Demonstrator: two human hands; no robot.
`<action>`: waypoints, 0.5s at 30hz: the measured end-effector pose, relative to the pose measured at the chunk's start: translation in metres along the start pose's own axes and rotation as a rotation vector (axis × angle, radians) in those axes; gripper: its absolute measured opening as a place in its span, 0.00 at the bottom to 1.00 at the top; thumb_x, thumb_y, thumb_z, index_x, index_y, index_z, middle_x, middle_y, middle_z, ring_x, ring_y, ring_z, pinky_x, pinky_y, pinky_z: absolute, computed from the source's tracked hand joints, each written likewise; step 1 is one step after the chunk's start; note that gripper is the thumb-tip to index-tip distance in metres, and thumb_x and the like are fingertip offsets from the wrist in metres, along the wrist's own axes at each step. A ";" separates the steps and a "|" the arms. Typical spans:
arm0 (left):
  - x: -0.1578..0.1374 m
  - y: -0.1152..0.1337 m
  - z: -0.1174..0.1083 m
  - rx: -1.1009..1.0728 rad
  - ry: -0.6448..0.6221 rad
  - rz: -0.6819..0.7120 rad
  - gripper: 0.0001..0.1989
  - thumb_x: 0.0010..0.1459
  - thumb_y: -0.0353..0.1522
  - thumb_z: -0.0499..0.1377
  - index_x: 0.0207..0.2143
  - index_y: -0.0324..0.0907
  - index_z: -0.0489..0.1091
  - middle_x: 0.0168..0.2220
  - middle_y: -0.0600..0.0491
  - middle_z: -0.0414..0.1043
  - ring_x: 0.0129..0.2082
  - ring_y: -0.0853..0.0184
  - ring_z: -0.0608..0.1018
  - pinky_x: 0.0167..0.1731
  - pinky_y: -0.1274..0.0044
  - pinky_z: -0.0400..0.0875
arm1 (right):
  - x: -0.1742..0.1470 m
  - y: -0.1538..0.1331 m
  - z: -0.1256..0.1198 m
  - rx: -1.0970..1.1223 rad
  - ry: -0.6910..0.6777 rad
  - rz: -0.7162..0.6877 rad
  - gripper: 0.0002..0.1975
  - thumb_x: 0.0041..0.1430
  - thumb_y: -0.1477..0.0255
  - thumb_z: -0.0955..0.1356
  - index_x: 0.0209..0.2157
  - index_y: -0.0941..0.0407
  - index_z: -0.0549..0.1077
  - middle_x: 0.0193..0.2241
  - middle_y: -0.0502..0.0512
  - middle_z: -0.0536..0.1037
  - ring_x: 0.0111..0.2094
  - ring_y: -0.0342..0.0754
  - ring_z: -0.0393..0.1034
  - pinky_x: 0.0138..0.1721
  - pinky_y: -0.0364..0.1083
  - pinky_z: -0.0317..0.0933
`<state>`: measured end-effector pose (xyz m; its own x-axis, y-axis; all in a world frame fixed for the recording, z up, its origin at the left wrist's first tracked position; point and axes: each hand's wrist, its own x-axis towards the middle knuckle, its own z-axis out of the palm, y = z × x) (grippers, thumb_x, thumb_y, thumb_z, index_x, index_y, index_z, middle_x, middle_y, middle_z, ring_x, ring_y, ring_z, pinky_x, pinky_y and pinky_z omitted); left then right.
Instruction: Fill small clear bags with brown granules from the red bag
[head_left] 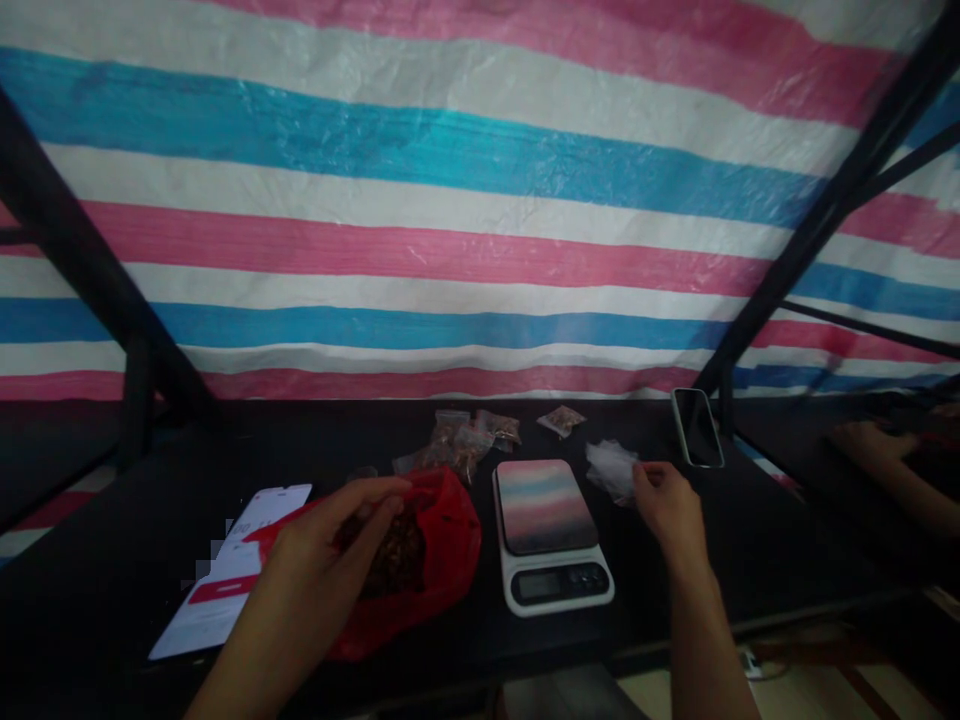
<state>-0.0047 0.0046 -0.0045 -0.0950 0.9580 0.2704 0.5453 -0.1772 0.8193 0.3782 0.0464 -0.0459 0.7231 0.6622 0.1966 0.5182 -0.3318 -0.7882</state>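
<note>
Just one red bag (442,540), one scale (551,535).

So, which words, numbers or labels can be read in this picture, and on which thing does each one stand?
No text can be read.
White sheet: red band and print, too blurred.
Scale: display dark, button marks too small.
Phone: screen dark.
Red bag and small clear bags: no label visible.

A black desk (750,560) is carrying a red plastic bag (442,560) of brown pieces near its front edge, with a white digital scale (551,535) just beside it. Small filled clear bags (461,440) are lying toward the back edge, a phone (697,428) is sitting at the right, and a white sheet (236,570) is lying left.
</note>
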 end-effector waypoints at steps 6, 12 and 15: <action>0.001 0.000 0.003 -0.005 0.038 -0.009 0.18 0.60 0.48 0.57 0.42 0.52 0.82 0.44 0.54 0.87 0.45 0.57 0.86 0.47 0.73 0.81 | 0.008 0.003 0.008 -0.061 -0.006 -0.139 0.25 0.65 0.63 0.60 0.51 0.62 0.81 0.47 0.71 0.85 0.48 0.62 0.81 0.47 0.54 0.72; 0.003 -0.001 0.005 0.014 0.038 0.011 0.18 0.63 0.44 0.54 0.45 0.52 0.81 0.44 0.54 0.86 0.44 0.57 0.86 0.53 0.69 0.79 | 0.022 -0.054 0.057 -0.241 -0.231 -0.429 0.15 0.71 0.67 0.65 0.48 0.56 0.83 0.49 0.62 0.85 0.52 0.55 0.80 0.55 0.50 0.70; 0.004 -0.003 0.003 0.035 0.024 0.057 0.17 0.64 0.42 0.54 0.44 0.51 0.81 0.44 0.53 0.86 0.44 0.57 0.86 0.52 0.69 0.80 | 0.029 -0.078 0.084 -0.431 -0.367 -0.503 0.10 0.68 0.67 0.72 0.45 0.57 0.81 0.50 0.60 0.83 0.53 0.55 0.78 0.57 0.57 0.70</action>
<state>-0.0041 0.0092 -0.0073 -0.0828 0.9409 0.3283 0.5787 -0.2228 0.7845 0.3201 0.1481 -0.0278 0.1929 0.9593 0.2063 0.9325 -0.1139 -0.3426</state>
